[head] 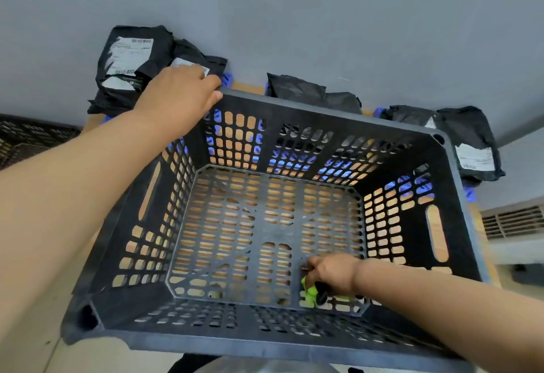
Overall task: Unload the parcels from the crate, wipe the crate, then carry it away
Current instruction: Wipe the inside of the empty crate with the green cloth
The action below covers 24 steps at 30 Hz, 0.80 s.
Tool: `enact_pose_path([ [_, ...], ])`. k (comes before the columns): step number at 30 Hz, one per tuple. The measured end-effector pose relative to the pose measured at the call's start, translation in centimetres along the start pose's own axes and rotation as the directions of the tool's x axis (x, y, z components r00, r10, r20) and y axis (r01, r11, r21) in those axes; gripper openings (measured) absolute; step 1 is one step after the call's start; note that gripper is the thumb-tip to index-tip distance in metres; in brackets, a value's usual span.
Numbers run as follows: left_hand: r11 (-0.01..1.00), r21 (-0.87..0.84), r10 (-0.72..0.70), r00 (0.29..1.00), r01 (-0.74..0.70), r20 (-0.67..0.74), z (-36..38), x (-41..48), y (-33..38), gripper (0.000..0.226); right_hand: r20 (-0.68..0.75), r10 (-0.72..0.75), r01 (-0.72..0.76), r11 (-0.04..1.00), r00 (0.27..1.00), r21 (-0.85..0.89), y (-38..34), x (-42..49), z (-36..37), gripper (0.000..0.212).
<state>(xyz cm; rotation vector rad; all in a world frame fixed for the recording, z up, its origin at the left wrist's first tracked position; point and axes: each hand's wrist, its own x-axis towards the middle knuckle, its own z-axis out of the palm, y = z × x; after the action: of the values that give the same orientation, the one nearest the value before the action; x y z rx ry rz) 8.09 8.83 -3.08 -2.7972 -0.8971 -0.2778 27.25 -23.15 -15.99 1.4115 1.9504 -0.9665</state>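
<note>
Head view: the left hand [179, 93] closes its grip on the far left rim of the dark crate [294, 340], which sits on the table [435, 234]. Black parcels [132, 63] lie behind it. Inside, the right hand [332, 274] grips a green and black cloth [310, 293] on the crate floor.

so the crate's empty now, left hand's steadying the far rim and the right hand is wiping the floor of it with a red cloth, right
Nearly. In the head view the cloth is bright green, not red. Otherwise correct: the crate is empty, the left hand grips the far rim, and the right hand wipes its floor.
</note>
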Motion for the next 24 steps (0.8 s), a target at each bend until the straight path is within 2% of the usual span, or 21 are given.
enact_pose_path([
  [4, 0.972, 0.12, 0.213, 0.972, -0.2, -0.1, -1.2, -0.9, 2.2, 0.05, -0.163, 0.181, -0.134, 0.955, 0.97, 0.263, 0.9, -0.3, -2.8, 0.049],
  [6, 0.935, 0.042, 0.354, 0.931, -0.352, -0.087, -1.4, -1.9, 5.1, 0.057, -0.225, 0.275, -0.138, 0.865, 0.935, 0.482, 0.9, -0.5, -4.6, 0.055],
  [9, 0.838, -0.213, 0.513, 0.858, -0.502, -0.006, -0.4, -3.7, 10.2, 0.072, -0.278, 0.401, -0.062, 0.657, 0.873, 0.752, 0.7, -1.2, -6.8, 0.065],
  [11, 0.796, -0.381, 0.546, 0.83, -0.471, 0.116, 0.7, -4.7, 13.0, 0.083, -0.278, 0.459, -0.015, 0.537, 0.844, 0.843, 0.9, -1.6, -7.6, 0.066],
  [13, 0.795, -0.509, 0.513, 0.813, -0.329, 0.276, 1.9, -5.3, 14.9, 0.091, -0.271, 0.481, 0.034, 0.445, 0.834, 0.895, 0.9, -2.2, -8.1, 0.064],
  [15, 0.791, -0.591, 0.442, 0.816, -0.159, 0.372, 2.8, -5.3, 16.3, 0.087, -0.27, 0.481, 0.092, 0.362, 0.834, 0.927, 1.1, -2.8, -8.4, 0.06],
  [16, 0.777, -0.625, 0.4, 0.828, -0.078, 0.393, 3.2, -5.1, 16.8, 0.077, -0.275, 0.476, 0.118, 0.334, 0.835, 0.935, 1.1, -3.1, -8.5, 0.059],
  [18, 0.744, -0.668, 0.316, 0.865, 0.028, 0.389, 3.9, -4.8, 17.3, 0.047, -0.293, 0.464, 0.135, 0.344, 0.836, 0.929, 1.4, -3.5, -8.8, 0.059],
  [20, 0.733, -0.675, 0.232, 0.901, 0.084, 0.365, 4.5, -4.4, 17.5, 0.028, -0.364, 0.469, 0.11, 0.485, 0.805, 0.868, 2.3, -4.2, -9.4, 0.06],
  [22, 0.732, -0.658, 0.079, 0.937, 0.177, 0.34, 5.1, -4.0, 17.6, 0.019, -0.501, 0.492, 0.086, 0.647, 0.712, 0.758, 3.8, -5.3, -10.3, 0.052],
  [24, 0.724, -0.606, -0.145, 0.931, 0.331, 0.335, 5.7, -3.5, 18.1, 0.021, -0.637, 0.526, 0.046, 0.749, 0.564, 0.661, 5.2, -7.0, -11.4, 0.039],
])
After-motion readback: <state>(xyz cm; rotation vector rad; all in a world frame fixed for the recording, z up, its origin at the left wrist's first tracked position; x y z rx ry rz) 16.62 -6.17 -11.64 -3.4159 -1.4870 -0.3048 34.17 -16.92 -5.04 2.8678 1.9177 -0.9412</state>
